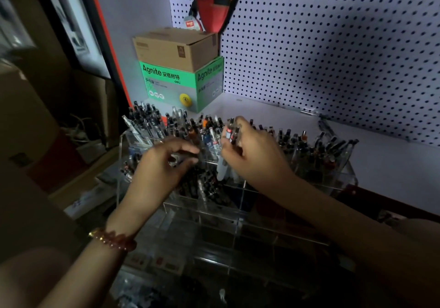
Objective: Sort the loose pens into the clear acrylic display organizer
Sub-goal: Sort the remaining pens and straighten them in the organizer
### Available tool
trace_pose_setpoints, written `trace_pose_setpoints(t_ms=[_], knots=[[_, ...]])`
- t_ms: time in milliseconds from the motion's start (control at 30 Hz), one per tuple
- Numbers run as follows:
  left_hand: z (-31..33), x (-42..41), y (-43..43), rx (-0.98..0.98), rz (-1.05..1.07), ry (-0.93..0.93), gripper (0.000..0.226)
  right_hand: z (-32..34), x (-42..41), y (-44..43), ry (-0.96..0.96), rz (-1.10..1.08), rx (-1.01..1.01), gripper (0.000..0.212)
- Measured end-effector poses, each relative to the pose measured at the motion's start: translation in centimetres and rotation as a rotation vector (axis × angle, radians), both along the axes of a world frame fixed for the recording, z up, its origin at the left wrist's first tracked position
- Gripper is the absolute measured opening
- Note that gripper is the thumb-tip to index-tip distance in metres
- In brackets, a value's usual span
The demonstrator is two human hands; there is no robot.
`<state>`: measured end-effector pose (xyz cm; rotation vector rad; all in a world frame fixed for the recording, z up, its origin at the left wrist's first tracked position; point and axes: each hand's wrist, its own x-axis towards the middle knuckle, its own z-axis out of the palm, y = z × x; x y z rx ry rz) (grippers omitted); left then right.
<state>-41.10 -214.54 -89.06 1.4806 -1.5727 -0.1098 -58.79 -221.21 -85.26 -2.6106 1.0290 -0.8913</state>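
Insertion step: at centre-left, left hand (pixel 164 165) fingers pinch a dark pen (pixel 184 157) above the clear acrylic display organizer (pixel 121 165); at centre, right hand (pixel 252 153) fingers clamp a bundle of pens (pixel 229 138), likely requiring upright seating in a matching compartment next.

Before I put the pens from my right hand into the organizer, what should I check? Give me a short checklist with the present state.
1. Right hand holds the bunch of pens, fingers curled round it: ok.
2. All pens in the bunch point one way: cannot tell, blurred.
3. Left hand is free to part the standing pens: cannot tell; its fingers curl over something dark.
4. Organizer stands upright on the shelf: ok.
5. Free compartment below the bunch: cannot tell, too dark.
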Motion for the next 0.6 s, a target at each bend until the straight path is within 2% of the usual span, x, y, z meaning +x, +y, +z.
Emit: trace_pose_setpoints(t_ms=[100,167,267,367,600], knots=[[-1.2,0.4,-0.2,0.161,-0.038,-0.222,0.027,-0.7,0.5,0.8,0.076,0.053,-0.014,0.031],[-1.8,0.4,-0.2,0.252,-0.063,-0.279,0.028,-0.9,0.6,0.9,0.116,0.037,-0.014,0.035],[-2.1,-0.4,-0.3,0.245,-0.086,-0.308,0.021,-0.8,0.4,0.6,0.160,0.008,-0.004,0.033],[-2.3,-1.4,0.0,0.233,-0.079,-0.367,0.034,-1.3,0.1,0.5,0.213,0.021,0.033,0.025],[-2.8,-3.3,0.6,0.287,-0.024,-0.471,0.038,-4.0,0.1,0.6,0.390,0.058,0.084,0.031]])
